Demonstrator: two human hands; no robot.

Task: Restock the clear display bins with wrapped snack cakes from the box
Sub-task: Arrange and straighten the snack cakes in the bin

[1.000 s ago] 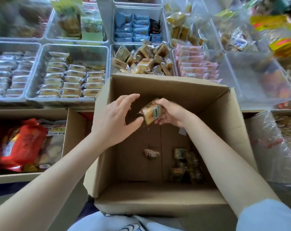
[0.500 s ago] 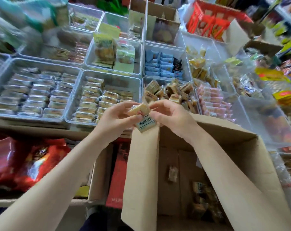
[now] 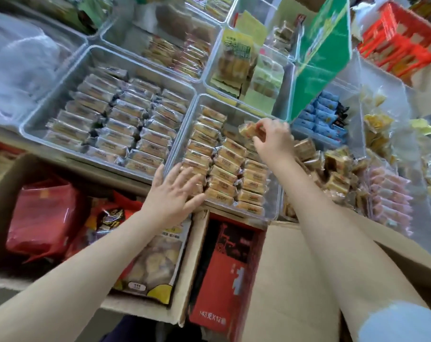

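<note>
Head view: right hand (image 3: 271, 138) is out over the far end of the clear display bin (image 3: 185, 130), fingers (image 3: 260, 127) curled in a pinch on one wrapped snack cake (image 3: 249, 129). Cake sits above the back of the right-hand column, not yet down. Can't tell if it's touching the cakes under it.

Left hand (image 3: 175, 193) is flat, fingers spread and straight, holding nothing, palm resting on the near rows of stacked cakes (image 3: 222, 166) at the front wall of the same bin. My read: it's steadying the rows.

Box (image 3: 296, 280) is at bottom right, only its flap and outer wall in shot; inside is hidden.

Step in hand, as I judge it: seat this cake in the gap at the back of the column.

How to do it well:
- turn the cake so its long side runs the way its neighbours lie, label up
- lower it into the gap, don't drop it; wrappers look slick and the rows are shingled, so a drop likely skews the line
- release only once it lies flat
- keep the flat left palm on the front rows so a push from the back doesn't ride them up the wall
- keep the wrist clear of the green card (image 3: 320, 58) standing just behind the bin

Neighbouring bin (image 3: 61, 99) to the left looks full already.
</note>
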